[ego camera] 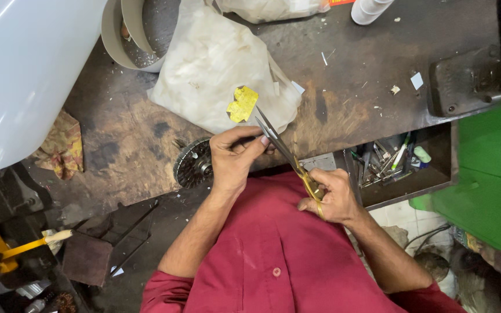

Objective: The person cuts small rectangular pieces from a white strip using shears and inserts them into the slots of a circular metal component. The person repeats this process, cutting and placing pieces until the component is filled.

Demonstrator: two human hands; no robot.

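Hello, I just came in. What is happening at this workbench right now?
A person in a red shirt is working with scissors at a worn, stained bench. The right hand holds the gold handles, and the blades stand open. The left hand is up by the blades, fingers pinched; what they grip is too small to tell. A small yellow piece lies on a white plastic bag just beyond the blade tips.
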